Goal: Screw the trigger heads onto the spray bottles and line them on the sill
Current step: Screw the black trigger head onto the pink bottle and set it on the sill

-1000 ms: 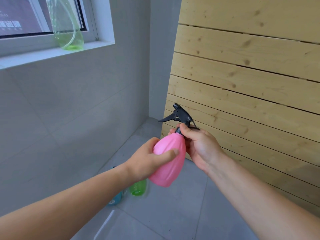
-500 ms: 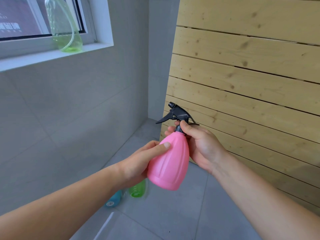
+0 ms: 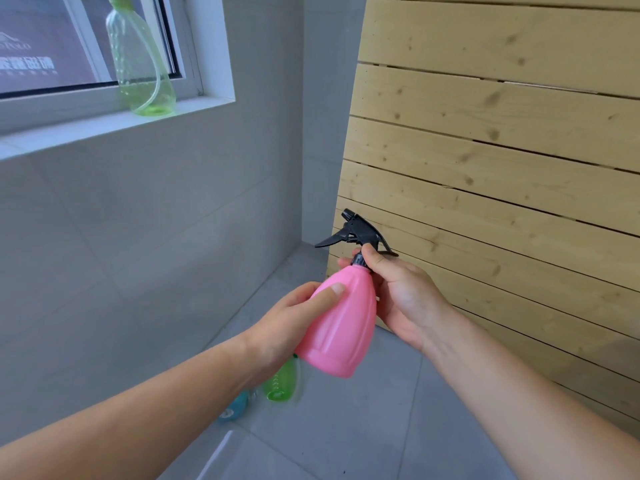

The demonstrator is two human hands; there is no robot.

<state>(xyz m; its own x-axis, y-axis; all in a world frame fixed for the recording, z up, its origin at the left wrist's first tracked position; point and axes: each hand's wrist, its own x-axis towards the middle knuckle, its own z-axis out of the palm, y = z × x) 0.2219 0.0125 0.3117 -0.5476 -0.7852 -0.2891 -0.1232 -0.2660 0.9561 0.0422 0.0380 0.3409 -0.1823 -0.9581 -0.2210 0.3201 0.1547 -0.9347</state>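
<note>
I hold a pink spray bottle upright in front of me. My left hand wraps its body from the left, thumb across the front. My right hand pinches the black collar under the black trigger head, which sits on the bottle's neck with its nozzle pointing up-left. A clear green spray bottle stands on the white window sill at upper left; its top runs out of frame. On the floor below my left hand lie a green bottle and a blue one, partly hidden by my wrist.
A slatted pine panel leans against the wall on the right, close behind my right hand. Grey tiled wall lies under the sill, grey tiled floor below.
My view has dropped slightly, so the sill bottle sits lower in frame. My left thumb has shifted on the pink bottle, which now stands more upright. My right hand stays at the collar.
</note>
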